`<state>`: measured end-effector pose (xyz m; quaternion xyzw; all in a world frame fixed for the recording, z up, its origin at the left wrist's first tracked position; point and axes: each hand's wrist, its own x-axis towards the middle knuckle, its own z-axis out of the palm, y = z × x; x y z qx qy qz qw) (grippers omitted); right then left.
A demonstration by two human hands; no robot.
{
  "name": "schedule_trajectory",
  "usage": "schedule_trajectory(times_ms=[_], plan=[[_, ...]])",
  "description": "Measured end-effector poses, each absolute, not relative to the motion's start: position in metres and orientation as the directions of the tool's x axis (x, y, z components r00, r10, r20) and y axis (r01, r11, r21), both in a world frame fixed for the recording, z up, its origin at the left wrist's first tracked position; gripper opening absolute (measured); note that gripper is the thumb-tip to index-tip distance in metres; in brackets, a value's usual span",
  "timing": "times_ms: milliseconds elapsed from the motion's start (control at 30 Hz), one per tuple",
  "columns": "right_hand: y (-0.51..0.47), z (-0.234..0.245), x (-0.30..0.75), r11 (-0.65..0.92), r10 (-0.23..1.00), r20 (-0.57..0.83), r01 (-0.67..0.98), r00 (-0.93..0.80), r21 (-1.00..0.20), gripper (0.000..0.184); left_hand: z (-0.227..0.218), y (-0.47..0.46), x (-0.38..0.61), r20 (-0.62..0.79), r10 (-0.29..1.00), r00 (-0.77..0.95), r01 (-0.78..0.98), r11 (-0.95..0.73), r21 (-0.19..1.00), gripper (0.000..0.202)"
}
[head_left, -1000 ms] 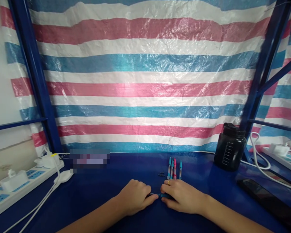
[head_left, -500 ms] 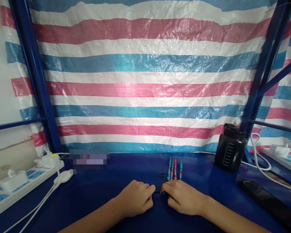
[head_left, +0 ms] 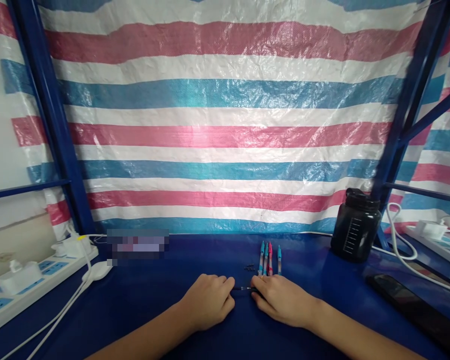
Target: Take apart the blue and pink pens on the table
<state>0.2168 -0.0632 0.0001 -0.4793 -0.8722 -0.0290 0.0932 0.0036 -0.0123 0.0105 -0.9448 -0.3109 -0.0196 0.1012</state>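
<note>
A slim dark pen part [head_left: 245,288] is being pinched between the left hand [head_left: 206,302] and the right hand [head_left: 283,302], both drawn narrow around it, near the middle of the blue bench [head_left: 135,310]. Four blue and pink pens [head_left: 268,260] are being kept side by side just far of the right hand, with small dark parts [head_left: 249,267] beside them. A black graduated jar [head_left: 356,225] is being kept far right.

four pens [head_left: 270,260] on the table [head_left: 217,255], bottle [head_left: 356,227] to their right, power strip [head_left: 48,270] far left
</note>
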Motion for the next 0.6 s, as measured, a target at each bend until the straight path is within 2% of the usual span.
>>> schedule_trajectory(times_ms=[267, 400, 600], plan=[[-0.0652, -0.0019, 0.2149, 0.491, 0.861, 0.196, 0.869, -0.470, -0.071, 0.006, 0.0103, -0.0118, 0.0039, 0.104, 0.617, 0.780, 0.625, -0.761, -0.174, 0.013], [-0.0664, -0.0029, 0.2137, 0.475, 0.868, 0.202, 0.877, -0.453, -0.077, 0.009, 0.0098, -0.0112, 0.0041, 0.089, 0.641, 0.763, 0.645, -0.745, -0.171, 0.014], [-0.0652, -0.0071, 0.2132, 0.481, 0.852, 0.238, 0.877, -0.466, -0.005, 0.009, 0.0106, -0.0119, 0.0044, 0.096, 0.670, 0.736, 0.676, -0.719, -0.165, 0.018]])
